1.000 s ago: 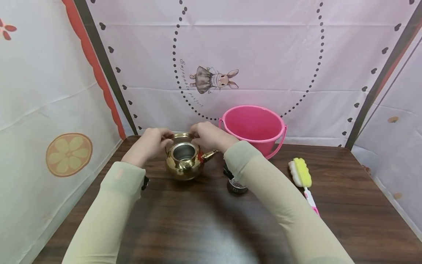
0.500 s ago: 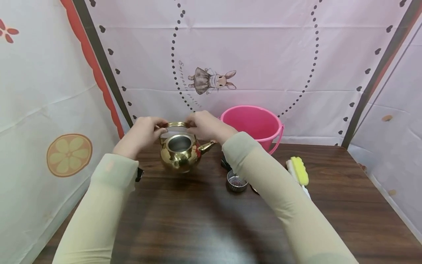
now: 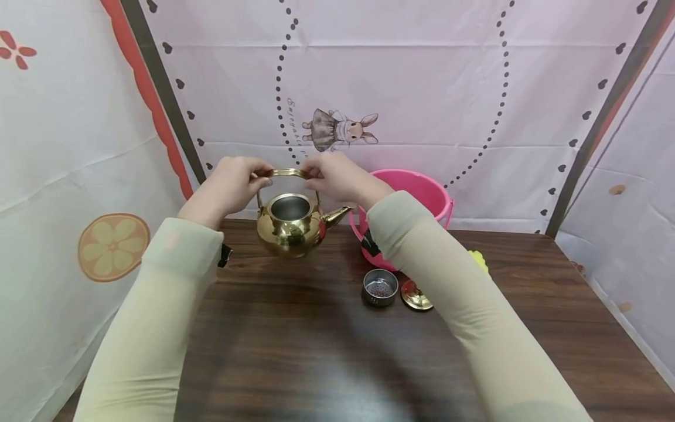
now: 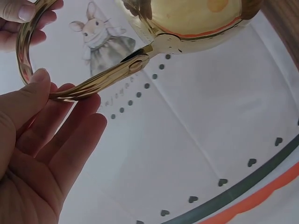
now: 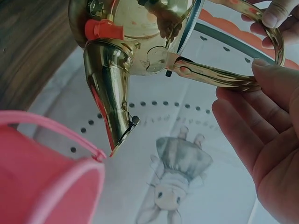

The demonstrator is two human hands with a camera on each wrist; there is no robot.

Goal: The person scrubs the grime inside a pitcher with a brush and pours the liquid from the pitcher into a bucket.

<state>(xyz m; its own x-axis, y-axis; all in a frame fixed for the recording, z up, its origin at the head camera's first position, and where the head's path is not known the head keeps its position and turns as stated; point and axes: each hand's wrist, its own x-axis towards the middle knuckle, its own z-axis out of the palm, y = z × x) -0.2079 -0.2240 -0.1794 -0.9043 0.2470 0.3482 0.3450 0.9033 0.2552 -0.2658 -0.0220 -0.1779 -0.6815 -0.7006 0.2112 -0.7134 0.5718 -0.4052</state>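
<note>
A shiny gold teapot (image 3: 291,234) without its lid hangs above the table, its spout pointing right toward the pink bucket. My left hand (image 3: 230,186) pinches the left end of its arched handle (image 4: 88,88) between thumb and fingers. At the handle's right end, my right hand (image 3: 340,177) pinches it the same way. The spout (image 5: 108,79) shows large in the right wrist view, close to the bucket's handle. Through the round top opening the steel inside of the pot is visible from the head.
Behind my right forearm stands the pink bucket (image 3: 422,190). A small steel strainer cup (image 3: 380,288) and a gold lid (image 3: 415,296) lie on the wooden table (image 3: 295,351). A yellow sponge brush (image 3: 477,259) is mostly hidden by my right sleeve. Printed cloth walls surround the table.
Both hands have raised the teapot by its handle off the table. The lid, partly uncovered by my right arm, now shows, while the sponge brush has become mostly covered.
</note>
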